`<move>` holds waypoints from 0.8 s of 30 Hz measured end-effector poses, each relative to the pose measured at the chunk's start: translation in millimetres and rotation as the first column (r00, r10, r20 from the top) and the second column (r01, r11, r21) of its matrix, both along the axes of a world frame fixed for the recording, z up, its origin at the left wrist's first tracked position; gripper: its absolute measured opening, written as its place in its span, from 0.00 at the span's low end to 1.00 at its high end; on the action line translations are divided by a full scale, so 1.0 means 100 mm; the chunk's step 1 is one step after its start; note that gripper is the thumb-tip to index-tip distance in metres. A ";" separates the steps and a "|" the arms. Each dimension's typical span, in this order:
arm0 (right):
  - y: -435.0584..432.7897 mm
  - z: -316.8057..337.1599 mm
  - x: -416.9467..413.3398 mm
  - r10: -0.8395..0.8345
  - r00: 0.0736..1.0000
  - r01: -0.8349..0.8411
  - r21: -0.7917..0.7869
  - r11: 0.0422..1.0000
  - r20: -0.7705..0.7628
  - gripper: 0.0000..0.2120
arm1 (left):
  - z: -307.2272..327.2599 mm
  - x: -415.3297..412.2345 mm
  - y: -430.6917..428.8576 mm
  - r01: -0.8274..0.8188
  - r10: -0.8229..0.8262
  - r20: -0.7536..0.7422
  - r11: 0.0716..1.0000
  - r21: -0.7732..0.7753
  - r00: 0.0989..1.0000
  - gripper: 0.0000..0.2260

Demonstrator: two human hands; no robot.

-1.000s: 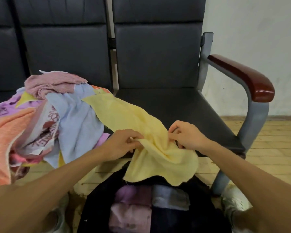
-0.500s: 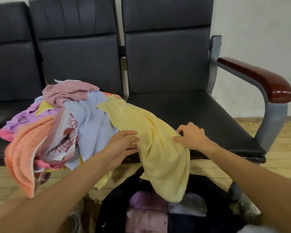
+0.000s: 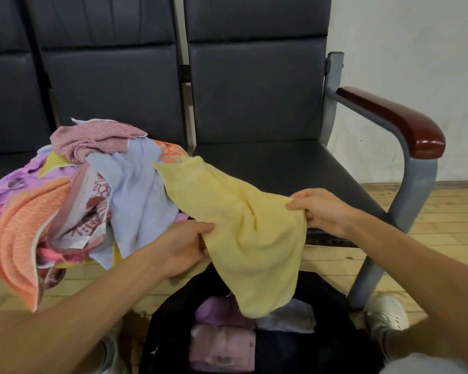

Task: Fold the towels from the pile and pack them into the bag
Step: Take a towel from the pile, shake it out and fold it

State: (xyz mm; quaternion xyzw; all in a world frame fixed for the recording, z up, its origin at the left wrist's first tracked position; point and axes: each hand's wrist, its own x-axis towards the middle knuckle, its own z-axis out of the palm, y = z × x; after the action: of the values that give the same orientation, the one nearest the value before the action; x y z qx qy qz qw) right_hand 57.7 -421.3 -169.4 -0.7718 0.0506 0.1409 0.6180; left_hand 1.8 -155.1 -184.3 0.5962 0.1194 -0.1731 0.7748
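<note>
A yellow towel (image 3: 243,228) stretches between both hands over the front of the seats. My left hand (image 3: 184,247) pinches its left edge, and my right hand (image 3: 319,211) pinches its right edge. Its far corner lies against the pile of towels (image 3: 87,201) on the middle seat, a heap of pink, blue, orange and purple cloth. Its lower end hangs down over the open black bag (image 3: 168,327) on the floor. Folded purple, pink and pale towels (image 3: 222,338) lie inside the bag.
A row of dark padded chairs runs along the wall; the right seat (image 3: 295,168) has nothing on it. Its grey frame carries a red-brown armrest (image 3: 397,122). A white shoe (image 3: 387,314) stands on the wooden floor beside the bag.
My hands have moved apart, the right one going right with the towel's edge, so the yellow towel is spread wider. The view has shifted.
</note>
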 end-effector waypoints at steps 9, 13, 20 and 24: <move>-0.10 0.07 -0.15 0.110 0.984 -0.107 0.027 0.994 -0.143 0.12 | 0.27 0.07 0.25 -0.101 0.066 0.179 0.976 0.192 0.982 0.12; -0.09 0.04 -0.12 -0.021 0.994 0.046 0.234 0.971 -0.108 0.15 | 0.24 0.05 0.28 -0.147 0.119 0.171 0.976 0.161 0.978 0.12; -0.14 0.13 -0.12 0.004 0.992 0.032 0.281 0.959 -0.128 0.16 | 0.25 0.05 0.23 -0.170 0.132 0.234 0.974 0.151 0.963 0.12; -0.21 0.17 -0.18 0.091 0.986 -0.070 0.146 0.987 -0.138 0.16 | 0.26 0.07 0.27 -0.218 0.183 0.276 0.970 0.105 0.944 0.11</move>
State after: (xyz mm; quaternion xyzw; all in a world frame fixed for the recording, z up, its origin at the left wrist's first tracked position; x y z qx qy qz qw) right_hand 39.7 -442.0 -152.4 -0.7155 0.0539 0.2245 0.6593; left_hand 8.3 -128.5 -158.3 0.6492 0.0866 -0.0037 0.7556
